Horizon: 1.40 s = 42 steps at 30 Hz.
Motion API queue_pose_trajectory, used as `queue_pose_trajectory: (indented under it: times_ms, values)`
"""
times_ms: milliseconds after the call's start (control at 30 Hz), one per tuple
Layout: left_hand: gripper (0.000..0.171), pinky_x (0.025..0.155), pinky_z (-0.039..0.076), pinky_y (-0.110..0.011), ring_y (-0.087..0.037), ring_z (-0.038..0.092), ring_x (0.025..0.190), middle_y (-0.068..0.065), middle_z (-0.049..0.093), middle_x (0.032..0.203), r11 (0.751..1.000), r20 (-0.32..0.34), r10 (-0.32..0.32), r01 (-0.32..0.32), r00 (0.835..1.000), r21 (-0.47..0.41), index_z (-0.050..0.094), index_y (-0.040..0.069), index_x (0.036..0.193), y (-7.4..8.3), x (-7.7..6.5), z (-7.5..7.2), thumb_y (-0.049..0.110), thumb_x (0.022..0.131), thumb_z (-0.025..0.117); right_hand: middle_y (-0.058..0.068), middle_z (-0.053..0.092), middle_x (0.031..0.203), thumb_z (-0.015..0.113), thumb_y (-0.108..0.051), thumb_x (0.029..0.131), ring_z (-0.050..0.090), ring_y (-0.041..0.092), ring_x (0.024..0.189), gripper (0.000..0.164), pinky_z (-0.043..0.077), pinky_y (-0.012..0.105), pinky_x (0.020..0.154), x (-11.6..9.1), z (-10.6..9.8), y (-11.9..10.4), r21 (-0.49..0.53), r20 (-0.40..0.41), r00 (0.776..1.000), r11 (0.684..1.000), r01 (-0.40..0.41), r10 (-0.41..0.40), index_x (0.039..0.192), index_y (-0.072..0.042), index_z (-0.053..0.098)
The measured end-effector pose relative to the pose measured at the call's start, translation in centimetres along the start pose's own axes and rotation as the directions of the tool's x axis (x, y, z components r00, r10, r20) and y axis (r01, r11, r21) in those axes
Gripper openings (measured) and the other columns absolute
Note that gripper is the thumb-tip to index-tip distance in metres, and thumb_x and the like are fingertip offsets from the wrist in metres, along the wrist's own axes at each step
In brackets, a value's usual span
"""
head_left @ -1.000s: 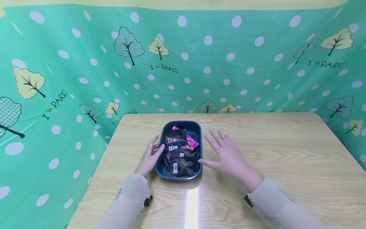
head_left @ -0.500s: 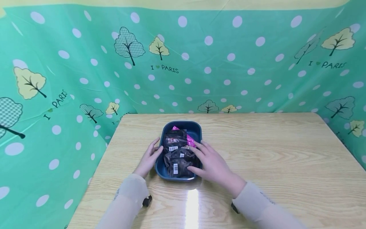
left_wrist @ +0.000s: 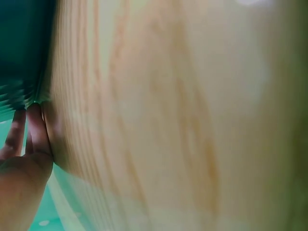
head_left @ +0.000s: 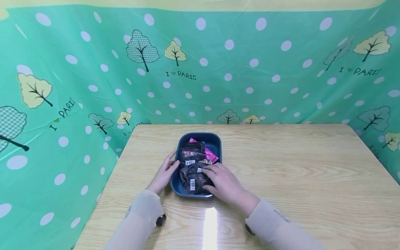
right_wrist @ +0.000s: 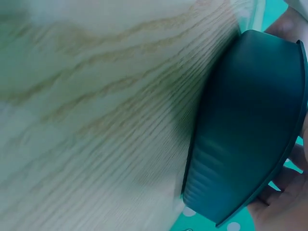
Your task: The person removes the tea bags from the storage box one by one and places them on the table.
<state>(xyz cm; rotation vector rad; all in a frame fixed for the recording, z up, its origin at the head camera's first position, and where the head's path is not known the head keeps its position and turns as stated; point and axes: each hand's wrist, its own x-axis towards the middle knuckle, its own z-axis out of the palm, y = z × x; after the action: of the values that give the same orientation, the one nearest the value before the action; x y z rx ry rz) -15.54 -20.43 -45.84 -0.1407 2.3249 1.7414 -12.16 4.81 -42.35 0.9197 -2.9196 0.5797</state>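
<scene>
In the head view a dark blue rectangular tub (head_left: pixel 220 147) stands on the wooden table, filled with several flat black packets (head_left: pixel 192 150) bearing white barcode labels. A bright pink packet (head_left: pixel 211 155) shows beneath them. My left hand (head_left: pixel 161 174) rests against the tub's left side, thumb at the rim; the left wrist view has its fingers (left_wrist: pixel 38 127) against the outer wall. Over the right rim reaches my right hand (head_left: pixel 225 184), with fingers and thumb spread apart on the nearest black packets. In the right wrist view its fingers (right_wrist: pixel 284 179) show past the rim, partly hidden by the tub wall.
The light wooden table (head_left: pixel 297 166) extends well to the right of the tub. A green dotted curtain (head_left: pixel 243 74) printed with trees hangs behind it and along both sides. A bright light reflection lies on the table near the tub's front.
My right hand has moved left from beside the tub, over its rim and down onto the black packets, its fingers bending more. My left hand stays at the tub's left side.
</scene>
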Motion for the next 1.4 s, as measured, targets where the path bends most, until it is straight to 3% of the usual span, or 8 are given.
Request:
queue_pose_trajectory:
  times_ms: [467, 800, 1100, 1400]
  values:
    - [0.059, 0.119, 0.027, -0.056, -0.038, 0.035, 0.144, -0.025, 0.037, 0.154, 1.0, 0.009, 0.012, -0.012, 1.0, 0.013, 0.023, 0.026, 0.158, 0.0, -0.1, 0.2, 0.04, 0.105, 0.045, 0.009, 0.064, 0.126, 0.081, -0.031, 0.082, 0.055, 0.026, 0.118, 0.053, 0.036, 0.043, 0.113, 1.6, 0.9, -1.0, -0.076, 0.042, 0.995, 0.993, -0.092, 0.095, 0.125, -0.005, 0.067]
    - [0.06, 0.119, 0.025, -0.055, -0.039, 0.035, 0.144, -0.026, 0.037, 0.154, 1.0, 0.022, 0.028, -0.029, 0.999, 0.013, 0.02, 0.025, 0.159, 0.0, -0.1, 0.2, 0.039, 0.105, 0.044, 0.008, 0.066, 0.121, 0.081, -0.023, 0.082, 0.056, 0.025, 0.113, 0.048, 0.037, 0.041, 0.109, 1.7, 1.2, -1.0, -0.107, 0.034, 0.994, 0.99, -0.096, 0.1, 0.124, -0.007, 0.067]
    - [0.058, 0.12, 0.023, -0.056, -0.038, 0.035, 0.144, -0.023, 0.036, 0.156, 0.998, 0.03, 0.039, -0.04, 0.999, 0.039, 0.021, 0.027, 0.158, -0.4, 0.2, 0.1, 0.04, 0.106, 0.042, 0.003, 0.073, 0.113, 0.081, -0.022, 0.082, 0.061, 0.021, 0.106, 0.037, 0.035, 0.039, 0.106, 1.7, 1.1, -1.0, 0.007, 0.048, 0.988, 0.989, -0.146, 0.145, 0.115, -0.013, 0.067]
    - [0.056, 0.12, 0.023, -0.057, -0.038, 0.031, 0.146, -0.019, 0.032, 0.159, 0.999, 0.015, 0.008, -0.008, 1.0, 0.048, 0.023, 0.033, 0.157, -0.5, 0.4, 0.1, 0.043, 0.106, 0.042, 0.002, 0.075, 0.108, 0.077, -0.025, 0.087, 0.064, 0.017, 0.094, 0.024, 0.035, 0.041, 0.101, 1.1, 1.6, -0.5, 0.167, -0.032, 0.995, 0.982, -0.091, 0.097, 0.107, -0.015, 0.07]
